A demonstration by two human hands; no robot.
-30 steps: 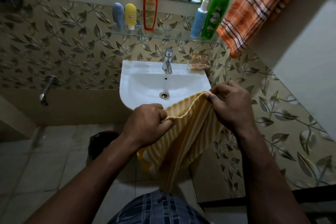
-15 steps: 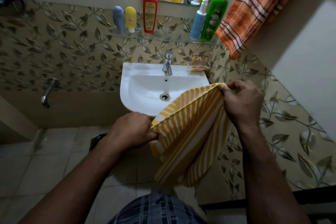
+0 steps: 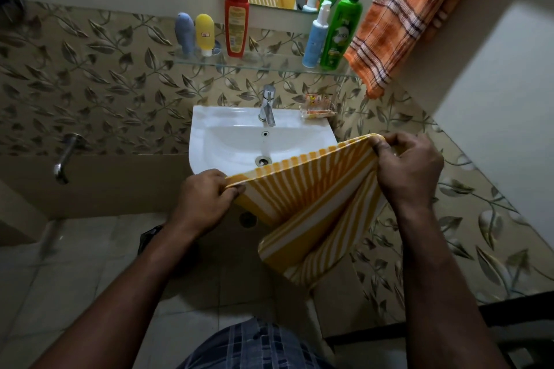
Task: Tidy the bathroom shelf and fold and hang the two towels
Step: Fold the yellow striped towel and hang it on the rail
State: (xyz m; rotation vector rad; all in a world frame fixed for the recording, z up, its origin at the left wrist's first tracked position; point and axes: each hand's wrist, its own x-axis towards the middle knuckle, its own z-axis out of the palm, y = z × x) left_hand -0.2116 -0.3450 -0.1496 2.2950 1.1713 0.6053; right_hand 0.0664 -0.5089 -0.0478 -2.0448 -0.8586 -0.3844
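Since a second ago the hands have drawn apart: fingers (image 3: 382,148) of left hand (image 3: 207,204) and right hand (image 3: 407,171) pinch the top corners of the yellow striped towel (image 3: 308,204), which hides the near rim of the sink (image 3: 233,141). Five bottles (image 3: 236,27) stand on the far glass shelf (image 3: 269,64); one orange towel (image 3: 401,18) hangs at far right.

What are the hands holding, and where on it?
The yellow striped towel: left hand and right hand each pinch one end of its top edge.
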